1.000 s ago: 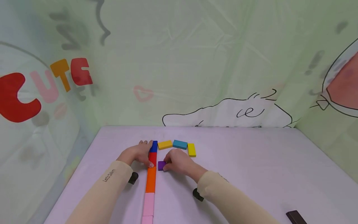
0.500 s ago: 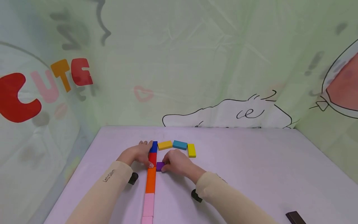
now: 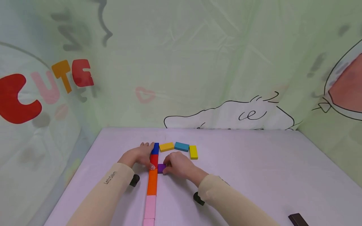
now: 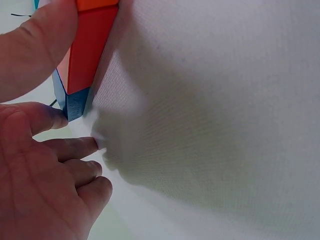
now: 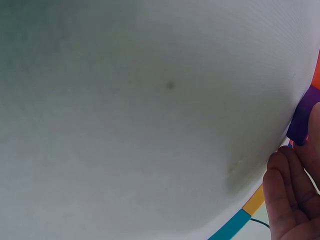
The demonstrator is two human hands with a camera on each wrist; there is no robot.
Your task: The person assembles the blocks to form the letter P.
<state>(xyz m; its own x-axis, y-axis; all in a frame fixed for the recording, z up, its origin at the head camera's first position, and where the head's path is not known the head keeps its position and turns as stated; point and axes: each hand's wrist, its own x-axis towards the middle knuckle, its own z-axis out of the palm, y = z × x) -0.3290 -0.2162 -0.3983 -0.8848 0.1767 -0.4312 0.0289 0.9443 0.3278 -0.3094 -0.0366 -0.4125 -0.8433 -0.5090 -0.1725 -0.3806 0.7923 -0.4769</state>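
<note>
My left hand [image 3: 139, 156] lies along the left side of a line of blocks. Its index fingertip touches the blue block [image 3: 155, 148] at the far end, and its thumb rests on the red block [image 4: 91, 47] near the orange block [image 3: 152, 182]. With thumb and fingers my right hand [image 3: 180, 164] pinches a purple block [image 3: 161, 168], whose left end meets the line near the red and orange joint. From the blue block, an amber block [image 3: 167, 147], a teal block [image 3: 182, 146] and a yellow block [image 3: 193, 152] curve off to the right.
Pink blocks [image 3: 150, 207] continue the line toward the near edge. A dark brown block [image 3: 298, 219] lies at the near right of the pale table [image 3: 254, 169]. Printed cloth [image 3: 198, 62] hangs around the table's back and sides.
My right hand has slid the purple block left, closing the gap to the line. The left hand stays on the blue and red blocks.
</note>
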